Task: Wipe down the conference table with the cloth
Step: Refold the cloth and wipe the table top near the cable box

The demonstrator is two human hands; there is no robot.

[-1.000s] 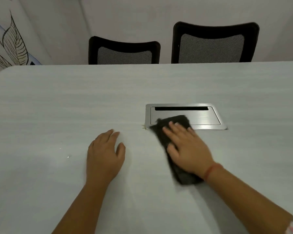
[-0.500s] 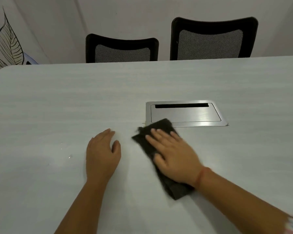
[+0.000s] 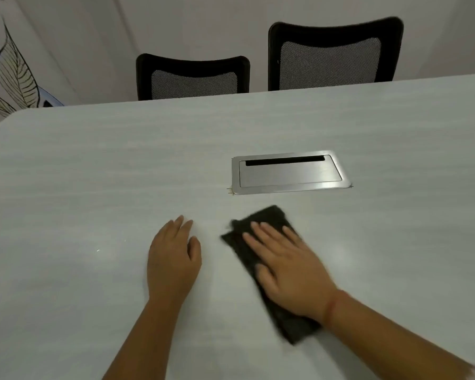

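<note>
**Flat palm on the cloth, hatch lid down**

Container first: a brushed-metal hatch [image 3: 288,176] sits flush in the surface [image 3: 93,187], lid down, w/ a dark slot [image 3: 284,161] along its far edge. Whatever's inside, can't tell.

Now the grip. Right hand [image 3: 288,272] is flat on the dark cloth [image 3: 268,216], fingers straight and spread, palm pressing down. That's a released grip, no finger curled round the fabric. The cloth lies on the surface at 6 o'clock from the hatch, near it but apart, w/ a strip of bare top between. It's a long folded piece running from the fingertips back under the wrist. Its far corner pokes out past the fingers at 12, and the near end shows at 5 of the palm. Cloth edges are blurred. Red band [image 3: 331,307] on that wrist.

Left hand [image 3: 173,259] is at 9 o'clock of the cloth, just beside it, not touching. Palm down on the surface, fingers together and relaxed, thumb out toward 3. Grip released.

Beyond the far edge at 12 are two black mesh-back chairs, the left chair [image 3: 192,78] lower and the right chair [image 3: 332,56] taller. Leaf drawing [image 3: 11,75] on the wall at 10.
</note>
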